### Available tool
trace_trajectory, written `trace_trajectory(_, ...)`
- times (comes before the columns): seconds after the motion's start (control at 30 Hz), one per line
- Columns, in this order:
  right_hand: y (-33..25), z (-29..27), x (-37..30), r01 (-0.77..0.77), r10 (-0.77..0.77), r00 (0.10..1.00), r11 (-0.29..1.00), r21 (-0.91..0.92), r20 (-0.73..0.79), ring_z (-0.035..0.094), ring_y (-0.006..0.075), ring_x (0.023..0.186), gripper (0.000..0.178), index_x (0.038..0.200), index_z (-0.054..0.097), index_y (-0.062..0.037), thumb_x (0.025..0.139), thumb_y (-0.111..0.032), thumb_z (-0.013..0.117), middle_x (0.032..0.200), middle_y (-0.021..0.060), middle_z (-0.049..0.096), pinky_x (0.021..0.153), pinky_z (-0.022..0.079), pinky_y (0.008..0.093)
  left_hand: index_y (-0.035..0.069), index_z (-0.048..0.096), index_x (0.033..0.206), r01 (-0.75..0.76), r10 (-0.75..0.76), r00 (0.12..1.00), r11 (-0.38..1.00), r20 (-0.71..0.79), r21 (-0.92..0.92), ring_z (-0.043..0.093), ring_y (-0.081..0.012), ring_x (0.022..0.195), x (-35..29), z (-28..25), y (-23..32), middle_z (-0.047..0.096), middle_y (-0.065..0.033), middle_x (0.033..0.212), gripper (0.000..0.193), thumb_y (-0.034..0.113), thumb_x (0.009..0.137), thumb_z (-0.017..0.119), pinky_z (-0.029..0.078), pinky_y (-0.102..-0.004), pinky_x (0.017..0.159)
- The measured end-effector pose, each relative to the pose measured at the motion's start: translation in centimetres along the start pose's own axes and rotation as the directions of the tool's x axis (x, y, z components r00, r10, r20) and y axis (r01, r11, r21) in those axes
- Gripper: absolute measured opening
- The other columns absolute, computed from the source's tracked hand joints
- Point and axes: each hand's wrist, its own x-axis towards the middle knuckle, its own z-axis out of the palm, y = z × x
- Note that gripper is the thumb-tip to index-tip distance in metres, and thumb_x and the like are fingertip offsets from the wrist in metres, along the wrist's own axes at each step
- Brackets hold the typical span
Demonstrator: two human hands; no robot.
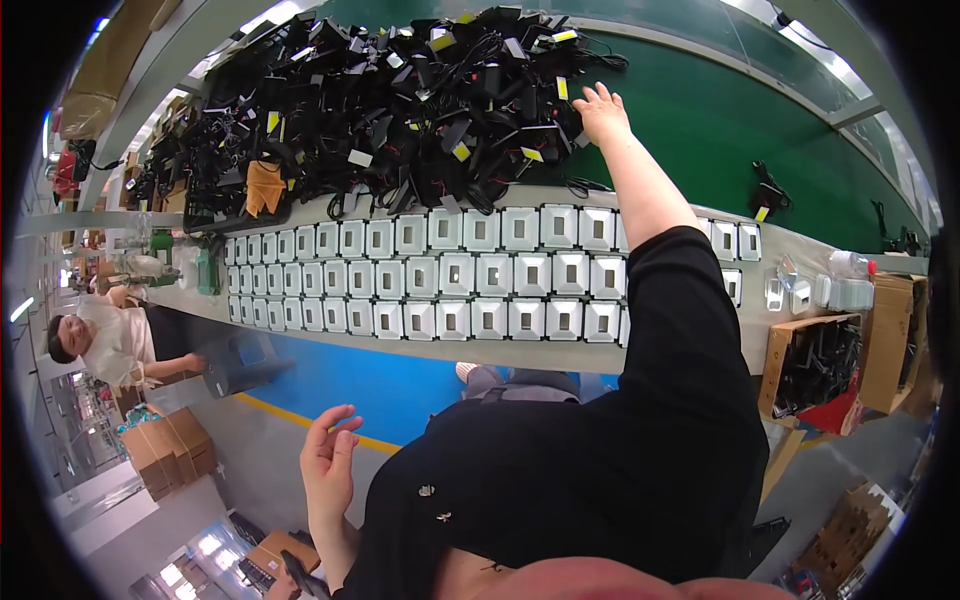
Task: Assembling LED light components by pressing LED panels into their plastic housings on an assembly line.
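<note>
My right hand (603,112) is stretched far across the bench, fingers spread and open, beside the right edge of a heap of black parts (480,130) with cables and yellow or white labels. Whether the fingertips touch the heap I cannot tell. Below that heap, three rows of pale square housings (482,229) with dark rectangular centres line the bench. My right sleeve covers some of them. Away from the bench, my left hand (330,462) hangs in the air at the lower left, its fingers loosely bent and apart, holding nothing.
An orange cloth (264,187) lies on the heap's left part. One black cabled part (768,190) sits on the green mat (690,110). At right stands a cardboard box (815,368) of black brackets, near clear containers (845,293). Another person (110,340) is at far left.
</note>
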Motion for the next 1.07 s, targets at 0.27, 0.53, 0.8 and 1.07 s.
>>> trace_trajectory(0.27,6.2,-1.0,0.3,-0.267,0.267,0.961,0.823,0.502,0.072,0.055,0.0350,0.101,0.028,0.109,0.052,-0.0136,0.083,-0.011,0.042,0.103,0.0192,0.060,0.083,0.044,0.0421,0.001,0.049,0.118,0.013,-0.021,0.994,0.997,-0.111,-0.078,0.057,-0.0184,0.101,-1.6,0.0,-0.7,0.055,-0.0094,0.115,0.028,0.006,0.091,0.047,0.044,-0.0257,0.078)
trace_trajectory(0.53,14.4,-14.6,-5.2,-0.065,0.437,0.898,0.039,0.997,0.041,0.046,0.0057,0.061,0.017,0.100,0.055,-0.0099,0.088,-0.022,0.051,0.076,-0.0011,0.056,0.050,0.034,0.0200,0.001,0.049,0.118,-0.077,0.069,0.995,0.989,-0.071,-0.126,0.057,-0.0178,0.099,-0.8,-0.7,-1.3,0.055,-0.0096,0.115,0.028,0.005,0.090,0.046,0.044,-0.0253,0.078)
trace_trajectory(0.8,-3.2,-27.7,-15.8,-0.005,-0.035,0.999,-0.054,0.999,0.003,0.049,0.0040,0.067,0.022,0.100,0.056,-0.0093,0.086,-0.027,0.058,0.082,-0.0035,0.058,0.059,0.039,0.0191,0.002,0.044,0.124,-0.315,0.341,0.936,0.922,0.088,-0.224,0.058,-0.0194,0.100,1.9,-0.1,3.2,0.051,-0.0086,0.120,0.034,0.007,0.091,0.047,0.046,-0.0271,0.078)
trace_trajectory(1.07,-24.0,-33.0,-22.3,-0.140,-0.509,0.849,-0.474,0.869,-0.141,0.060,0.0105,0.076,0.038,0.119,0.050,-0.0082,0.084,-0.019,0.062,0.098,0.0030,0.061,0.064,0.052,0.0247,0.012,0.010,0.143,-0.505,0.643,0.765,0.640,0.043,-0.580,0.050,-0.0277,0.113,0.4,-2.4,4.3,0.016,-0.0090,0.146,0.073,0.017,0.087,0.055,0.045,-0.0332,0.084)
